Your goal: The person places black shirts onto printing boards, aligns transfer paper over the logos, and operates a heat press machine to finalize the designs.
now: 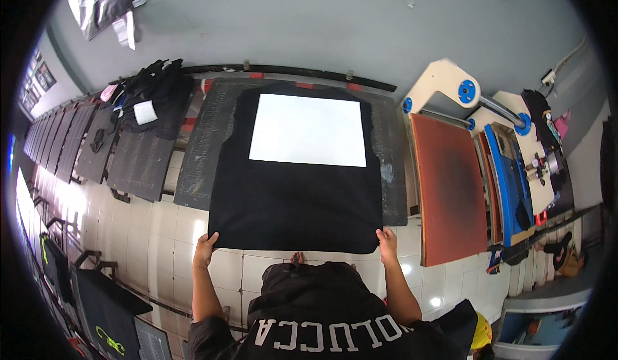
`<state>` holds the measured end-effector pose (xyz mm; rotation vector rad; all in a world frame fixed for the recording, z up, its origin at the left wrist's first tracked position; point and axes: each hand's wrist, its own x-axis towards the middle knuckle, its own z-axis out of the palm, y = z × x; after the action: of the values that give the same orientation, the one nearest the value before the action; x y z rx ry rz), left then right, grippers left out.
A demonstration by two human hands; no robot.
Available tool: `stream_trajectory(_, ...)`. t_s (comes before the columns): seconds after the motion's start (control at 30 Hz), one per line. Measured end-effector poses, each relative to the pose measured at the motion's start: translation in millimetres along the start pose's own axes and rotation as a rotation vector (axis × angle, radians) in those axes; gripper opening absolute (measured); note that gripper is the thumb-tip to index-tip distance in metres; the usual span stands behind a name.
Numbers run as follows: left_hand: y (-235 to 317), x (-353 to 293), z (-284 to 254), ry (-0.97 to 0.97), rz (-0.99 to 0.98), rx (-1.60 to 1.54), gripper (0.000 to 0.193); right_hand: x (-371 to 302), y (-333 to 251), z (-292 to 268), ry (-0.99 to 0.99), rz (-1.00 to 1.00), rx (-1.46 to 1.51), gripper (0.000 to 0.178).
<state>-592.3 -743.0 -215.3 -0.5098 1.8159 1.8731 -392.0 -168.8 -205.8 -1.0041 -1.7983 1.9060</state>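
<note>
A black sleeveless shirt piece (296, 205) lies spread over a dark grey printing board (196, 167), its lower edge reaching past the board toward me. On its upper part rests a white rectangular sheet (308, 130). My left hand (205, 247) pinches the near left corner of the cloth between thumb and fingers. At the near right corner, my right hand (386, 244) grips the fabric the same way. Between both hands the hem is stretched nearly straight.
To the right stands a heat press with a reddish-brown pad (450, 192) and a blue frame (508, 180). A heap of black garments (154, 96) lies on boards at the left. More boards run along the left wall, and dark garments (106, 315) lie at lower left.
</note>
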Motion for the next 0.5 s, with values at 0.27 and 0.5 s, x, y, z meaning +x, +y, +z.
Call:
stream_trajectory(0.27, -63.4, 53.2, -12.0, 0.044, 0.022, 0.053, 0.031, -17.7, 17.0, 2.7, 0.311, -0.304, -0.866, 0.027)
stream_trajectory(0.5, -150.5, 79.4, 26.8, -0.275, -0.430, 0.397, 0.041, -71.5, 34.4, -76.6, 0.086, 0.290, -1.011, 0.039)
